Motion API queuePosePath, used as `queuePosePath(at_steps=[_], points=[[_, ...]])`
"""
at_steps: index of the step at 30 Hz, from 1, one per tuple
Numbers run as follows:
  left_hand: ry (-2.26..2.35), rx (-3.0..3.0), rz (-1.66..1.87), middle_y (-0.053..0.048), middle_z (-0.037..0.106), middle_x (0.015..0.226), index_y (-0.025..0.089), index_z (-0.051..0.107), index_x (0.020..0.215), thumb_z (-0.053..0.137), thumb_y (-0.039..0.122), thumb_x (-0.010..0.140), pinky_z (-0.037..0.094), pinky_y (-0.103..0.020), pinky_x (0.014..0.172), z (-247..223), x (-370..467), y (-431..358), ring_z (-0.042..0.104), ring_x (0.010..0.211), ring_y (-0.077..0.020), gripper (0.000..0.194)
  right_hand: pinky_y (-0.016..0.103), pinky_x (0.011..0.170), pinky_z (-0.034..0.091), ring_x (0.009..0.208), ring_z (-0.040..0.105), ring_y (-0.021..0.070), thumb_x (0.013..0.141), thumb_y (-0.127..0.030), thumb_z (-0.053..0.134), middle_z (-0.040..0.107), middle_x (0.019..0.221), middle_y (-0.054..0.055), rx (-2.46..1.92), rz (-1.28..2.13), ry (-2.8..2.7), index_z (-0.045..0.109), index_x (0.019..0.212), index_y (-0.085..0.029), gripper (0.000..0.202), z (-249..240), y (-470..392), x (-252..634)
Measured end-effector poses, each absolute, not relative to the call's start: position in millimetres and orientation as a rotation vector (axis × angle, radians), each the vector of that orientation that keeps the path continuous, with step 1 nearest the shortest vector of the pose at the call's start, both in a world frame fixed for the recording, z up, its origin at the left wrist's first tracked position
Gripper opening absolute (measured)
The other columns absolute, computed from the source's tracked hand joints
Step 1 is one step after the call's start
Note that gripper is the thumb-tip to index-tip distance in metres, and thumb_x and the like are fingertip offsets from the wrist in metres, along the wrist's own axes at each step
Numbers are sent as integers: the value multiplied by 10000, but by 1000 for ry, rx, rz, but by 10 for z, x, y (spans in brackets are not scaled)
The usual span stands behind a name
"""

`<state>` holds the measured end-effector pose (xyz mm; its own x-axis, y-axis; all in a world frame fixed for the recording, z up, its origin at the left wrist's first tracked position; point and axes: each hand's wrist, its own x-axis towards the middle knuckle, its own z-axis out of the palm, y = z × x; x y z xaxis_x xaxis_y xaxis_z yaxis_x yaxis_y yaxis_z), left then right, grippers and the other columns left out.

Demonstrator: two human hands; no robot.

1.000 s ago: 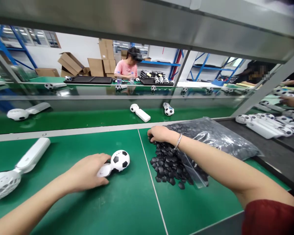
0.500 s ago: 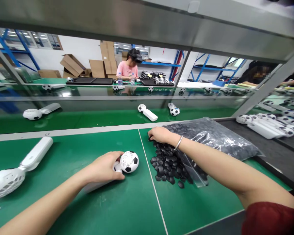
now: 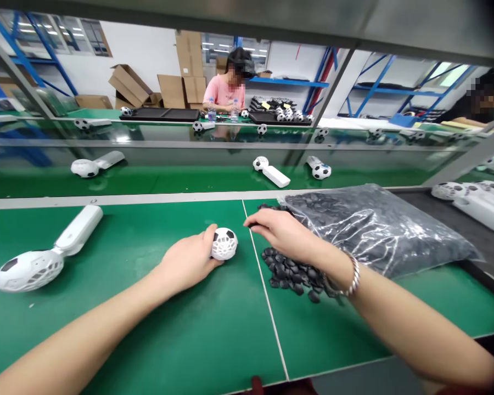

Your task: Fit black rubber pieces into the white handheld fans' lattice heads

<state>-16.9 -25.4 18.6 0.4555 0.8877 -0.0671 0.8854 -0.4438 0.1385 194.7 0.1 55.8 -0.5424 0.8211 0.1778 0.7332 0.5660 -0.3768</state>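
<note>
My left hand (image 3: 191,258) is wrapped round a white device whose ball-shaped head (image 3: 224,244) has black soccer-ball patches and an open lattice; the rest of it is hidden by the hand. My right hand (image 3: 275,227) pinches a small dark piece at its fingertips, right of the ball head and over the white line. Beneath and beside that hand lies a pile of black pieces (image 3: 290,271). A clear plastic bag (image 3: 379,230) full of black pieces rests behind my right forearm.
Another white ball-headed device (image 3: 28,270) lies at the left. Several more, one of them at centre (image 3: 275,175), sit on the green belt (image 3: 189,178) beyond the ledge. A dark tray (image 3: 415,208) holds devices at right. Across the line sits a person in pink (image 3: 218,93).
My right hand has lifted from the pile and moved nearer the ball head with a dark piece. The ball head has turned in my left hand. The camera view has shifted.
</note>
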Motion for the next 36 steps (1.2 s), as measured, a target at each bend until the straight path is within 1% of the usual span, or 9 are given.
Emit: queuePosePath(at_steps=[4,8,11,14,19,24,29,33,36], points=[[1591,2848,41,-139,566,1005,91,314,1308,350,131,827,429,-392,709,214,-95,-372,530,891,-283,484,234,630,443,668,577,118,849,-207,460,635,752,-10,-1282,574,-2309,561,859,-192,102,492,-213,1918],[1816,2867,104,-135,527,937,109,433,1231,310,104,834,412,-379,676,294,-148,-241,495,862,-276,416,247,652,459,694,600,125,858,-230,444,640,759,-3,-1284,677,-2170,537,925,-197,120,388,-234,1963],[1674,2828,70,-125,501,960,134,543,1077,507,270,775,414,-371,707,330,-262,-79,478,886,-277,333,262,703,477,768,626,136,862,-228,431,657,814,8,-1282,723,-2112,542,979,-204,163,328,-212,1996],[1461,2863,44,-122,499,996,145,564,956,597,549,670,401,-410,779,345,-340,7,478,918,-300,496,261,716,490,793,640,135,867,-230,421,667,827,13,-1258,818,-2064,537,910,-202,127,281,-205,2010],[1527,2664,-101,-138,569,878,84,506,995,377,634,780,445,-382,672,256,-215,-63,568,785,-295,604,273,719,497,782,652,138,871,-214,403,669,816,33,-1238,934,-2004,493,943,-186,119,253,-217,1992],[1636,2521,-17,-256,454,1215,-14,284,1280,469,589,754,415,-413,848,125,20,-219,477,1085,-359,821,254,721,484,774,632,121,861,-183,417,661,833,19,-1182,925,-2080,549,963,-188,167,279,-233,1966],[1452,2399,75,-139,423,1296,152,161,1378,526,431,752,398,-376,893,186,-19,-172,410,1176,-295,777,284,767,444,812,571,138,839,-213,491,625,822,19,-1132,574,-2105,594,837,-189,106,283,-255,1995],[1336,2249,104,-90,460,1282,196,301,1320,612,467,665,406,-326,872,278,-161,-61,489,1094,-256,774,246,650,444,695,544,119,807,-223,538,608,746,7,-1158,557,-2083,593,788,-190,67,268,-258,2021],[1258,2158,-82,-47,618,1006,194,498,1129,624,510,624,447,-279,672,334,-203,-62,589,845,-229,610,227,621,452,663,549,106,798,-205,536,609,745,-3,-1193,641,-2017,570,813,-184,43,234,-233,2031]])
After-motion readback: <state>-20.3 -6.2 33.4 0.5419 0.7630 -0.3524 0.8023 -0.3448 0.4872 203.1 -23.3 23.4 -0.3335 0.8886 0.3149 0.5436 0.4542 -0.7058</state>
